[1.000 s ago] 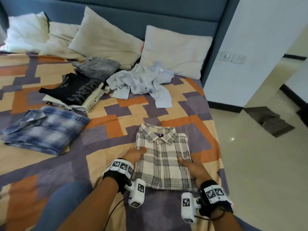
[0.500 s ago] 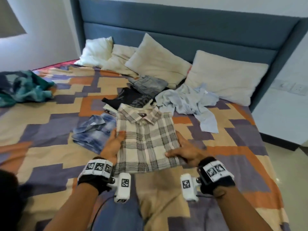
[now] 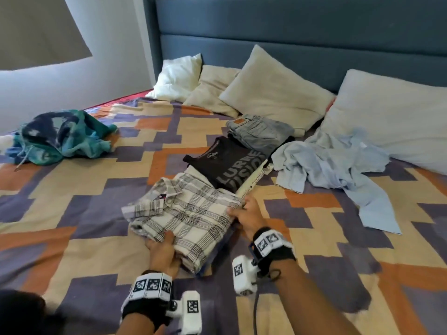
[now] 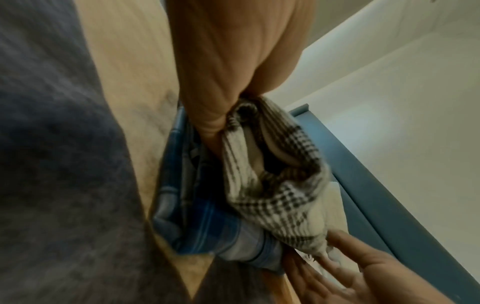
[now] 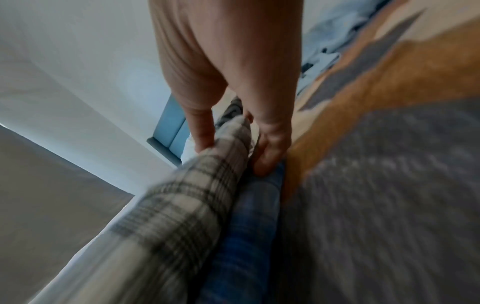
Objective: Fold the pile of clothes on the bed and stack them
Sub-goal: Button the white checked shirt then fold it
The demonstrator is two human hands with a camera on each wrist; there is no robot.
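Looking down from the head view, the folded checked shirt (image 3: pixel 191 213) lies on the patterned bed (image 3: pixel 72 238), sitting on top of a blue plaid shirt whose edge barely shows beneath it. The left hand (image 3: pixel 163 252) holds the near corner, thumb on top and fingers tucked under; the right hand (image 3: pixel 246 213) takes the right edge the same way. Just behind lies a folded black T-shirt (image 3: pixel 229 163) on lighter folded clothes, then grey jeans (image 3: pixel 258 131), with a crumpled pale blue shirt (image 3: pixel 333 163) to the right and a teal garment (image 3: pixel 60 136) well apart at far left. Pillows (image 3: pixel 273 90) lean on the headboard. From the left wrist, the grip pinches the checked cloth (image 4: pixel 272 195) above the blue plaid shirt (image 4: pixel 197 216). From the right wrist, thumb and fingers pinch the checked edge (image 5: pixel 194 195), fingertips (image 5: pixel 267 164) touching the blue plaid (image 5: pixel 249 226) below.
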